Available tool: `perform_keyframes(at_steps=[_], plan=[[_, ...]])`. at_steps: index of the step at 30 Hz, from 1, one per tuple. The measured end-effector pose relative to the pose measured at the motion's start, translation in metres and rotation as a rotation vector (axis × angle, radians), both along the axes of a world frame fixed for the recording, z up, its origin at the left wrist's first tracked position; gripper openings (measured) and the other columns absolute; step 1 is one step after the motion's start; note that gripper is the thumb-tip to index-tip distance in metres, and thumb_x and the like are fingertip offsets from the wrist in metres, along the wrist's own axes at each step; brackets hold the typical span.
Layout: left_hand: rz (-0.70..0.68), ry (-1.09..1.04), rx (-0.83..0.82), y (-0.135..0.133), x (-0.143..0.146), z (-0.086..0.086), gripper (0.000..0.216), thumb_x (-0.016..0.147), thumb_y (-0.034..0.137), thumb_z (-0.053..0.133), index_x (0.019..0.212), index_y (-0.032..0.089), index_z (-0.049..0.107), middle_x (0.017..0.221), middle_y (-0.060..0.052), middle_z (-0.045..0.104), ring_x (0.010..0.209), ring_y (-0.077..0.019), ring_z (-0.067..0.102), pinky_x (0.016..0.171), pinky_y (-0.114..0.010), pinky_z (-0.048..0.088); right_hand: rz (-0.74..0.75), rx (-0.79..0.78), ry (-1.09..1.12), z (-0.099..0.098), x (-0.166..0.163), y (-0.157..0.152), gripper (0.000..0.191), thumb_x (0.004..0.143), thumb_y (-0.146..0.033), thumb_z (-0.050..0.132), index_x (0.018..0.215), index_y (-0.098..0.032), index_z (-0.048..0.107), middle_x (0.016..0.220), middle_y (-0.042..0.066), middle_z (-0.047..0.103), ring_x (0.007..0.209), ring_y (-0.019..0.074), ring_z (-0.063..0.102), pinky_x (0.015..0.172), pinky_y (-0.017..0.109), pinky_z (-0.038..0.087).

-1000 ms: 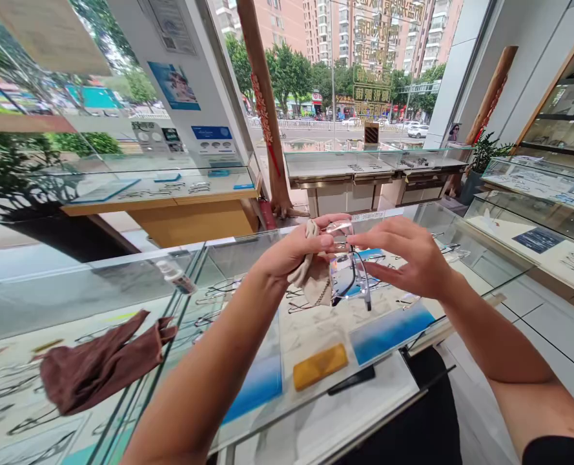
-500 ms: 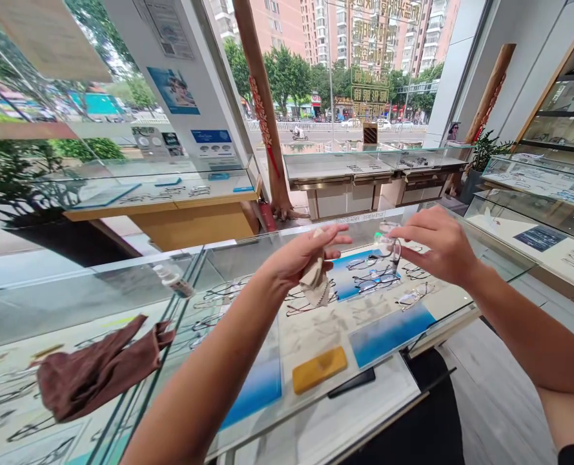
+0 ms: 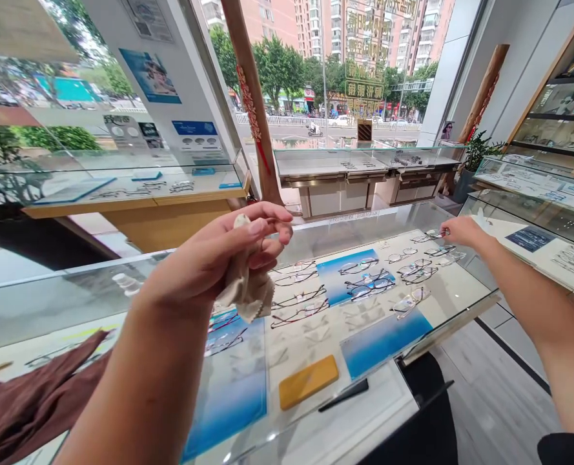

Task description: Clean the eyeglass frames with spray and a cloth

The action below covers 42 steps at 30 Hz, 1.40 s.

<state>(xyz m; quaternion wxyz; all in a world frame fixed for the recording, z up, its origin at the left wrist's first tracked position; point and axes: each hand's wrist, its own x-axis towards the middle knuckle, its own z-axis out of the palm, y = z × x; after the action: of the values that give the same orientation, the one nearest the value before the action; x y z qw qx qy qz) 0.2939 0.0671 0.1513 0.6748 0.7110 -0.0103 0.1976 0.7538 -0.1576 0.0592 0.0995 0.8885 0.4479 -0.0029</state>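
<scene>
"Wider apart than half a second ago: the right grip (image 3: 465, 231) has gone out to the far right of the counter (image 3: 465, 290), and the left grip (image 3: 214, 252) has drawn left and nearer."

"Is the right one pinching something?"

"Its fingertips come close together at the end of a pair of glasses (image 3: 432, 235) there. They're too small in view for me to tell whether they pinch it or only touch it."

"Why does the right forearm (image 3: 523, 297) reach so far?"

"Presumably because that pair lies at the outer end of the rows of frames (image 3: 370, 284)."

"And the left?"

"Thumb and half-curled fingers close around a beige cloth (image 3: 248, 290), which hangs below the palm. Tucked like that, I'd guess, it's handy yet clear of the counter."

"What about the rest?"

"Most frames lie in rows, likely so each can be seen; some are over a blue sheet (image 3: 332, 274) that probably sets them off. Near the front edge lies a mustard case (image 3: 308, 382), with a black object (image 3: 343, 394) just beside it. Off left, a brown cloth (image 3: 30, 413) lies partly behind the left forearm (image 3: 141, 374), with a white bottle (image 3: 128, 284) beyond."
</scene>
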Motion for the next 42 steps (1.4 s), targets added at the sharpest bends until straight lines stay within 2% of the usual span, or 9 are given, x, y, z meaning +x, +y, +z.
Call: perform_keyframes(at_steps=[6,10,12,16,28,32,37,39,42], plan=[[0.061,0.005,0.061,-0.008,-0.002,0.009,0.034,0.083,0.055,0.084,0.096,0.024,0.080,0.067,-0.003,0.057,0.041,-0.0045,0.041,0.035,-0.020,0.031,-0.004,-0.088,0.031,-0.023,0.014,0.015,0.016,0.082,-0.009,0.067,0.085,-0.019,0.080,0.099,0.014,0.082,0.089,0.0235,0.069,0.080,0.037,0.039],[0.149,0.035,0.001,-0.014,-0.002,0.015,0.035,0.075,0.054,0.089,0.089,0.023,0.080,0.066,-0.001,0.057,0.040,-0.0044,0.042,0.036,-0.019,0.033,-0.018,-0.172,0.085,-0.031,0.015,0.026,0.011,0.082,-0.009,0.075,0.084,-0.019,0.079,0.100,0.011,0.081,0.096,0.0230,0.072,0.084,0.034,0.047],[0.188,0.050,-0.037,-0.016,-0.003,0.017,0.035,0.073,0.052,0.091,0.088,0.023,0.080,0.066,-0.001,0.058,0.041,-0.0046,0.041,0.036,-0.019,0.034,-0.043,-0.231,0.111,-0.033,0.013,0.030,0.009,0.090,-0.021,0.077,0.099,-0.018,0.077,0.110,0.010,0.078,0.103,0.0224,0.072,0.092,0.036,0.054],[0.211,0.057,-0.057,-0.017,-0.005,0.017,0.036,0.070,0.052,0.092,0.088,0.022,0.081,0.065,-0.001,0.058,0.041,-0.0046,0.041,0.037,-0.018,0.033,-0.084,-0.287,0.155,-0.034,0.007,0.034,0.035,0.101,-0.040,0.068,0.130,-0.021,0.067,0.135,0.010,0.068,0.117,0.0234,0.069,0.099,0.045,0.060],[0.281,0.042,-0.065,-0.017,-0.005,0.020,0.041,0.064,0.054,0.097,0.082,0.021,0.080,0.062,-0.001,0.057,0.038,-0.0041,0.040,0.036,-0.019,0.033,-0.124,-0.125,0.200,-0.029,0.016,0.035,0.031,0.101,-0.039,0.067,0.127,-0.021,0.069,0.134,0.009,0.069,0.117,0.0235,0.069,0.100,0.045,0.060],[0.308,0.025,-0.067,-0.017,-0.007,0.020,0.043,0.062,0.054,0.098,0.082,0.020,0.080,0.062,0.000,0.057,0.039,-0.0033,0.040,0.037,-0.018,0.034,-0.168,-0.082,0.162,-0.029,0.019,0.046,0.020,0.098,-0.021,0.066,0.115,-0.019,0.077,0.126,0.013,0.076,0.116,0.0252,0.071,0.100,0.039,0.055],[0.327,0.031,-0.078,-0.020,-0.009,0.023,0.034,0.061,0.043,0.099,0.074,0.021,0.076,0.057,0.002,0.049,0.041,-0.0037,0.039,0.038,-0.017,0.033,-0.192,-0.093,0.134,-0.033,0.012,0.053,0.028,0.093,-0.008,0.063,0.111,-0.019,0.082,0.127,0.016,0.078,0.123,0.0297,0.072,0.103,0.037,0.051],[0.333,0.017,-0.087,-0.021,-0.009,0.025,0.030,0.061,0.035,0.098,0.069,0.021,0.073,0.055,0.003,0.047,0.041,-0.0046,0.040,0.038,-0.017,0.034,-0.195,-0.102,0.140,-0.034,0.010,0.054,0.024,0.095,-0.011,0.064,0.111,-0.019,0.081,0.129,0.014,0.077,0.124,0.0284,0.071,0.107,0.040,0.051],[0.338,-0.019,-0.075,-0.022,-0.010,0.025,0.025,0.062,0.028,0.095,0.068,0.022,0.071,0.055,0.003,0.049,0.043,-0.0058,0.043,0.039,-0.017,0.037,-0.203,-0.101,0.153,-0.036,0.007,0.056,0.022,0.100,-0.029,0.068,0.118,-0.018,0.074,0.131,0.011,0.073,0.121,0.0250,0.069,0.107,0.047,0.055]])
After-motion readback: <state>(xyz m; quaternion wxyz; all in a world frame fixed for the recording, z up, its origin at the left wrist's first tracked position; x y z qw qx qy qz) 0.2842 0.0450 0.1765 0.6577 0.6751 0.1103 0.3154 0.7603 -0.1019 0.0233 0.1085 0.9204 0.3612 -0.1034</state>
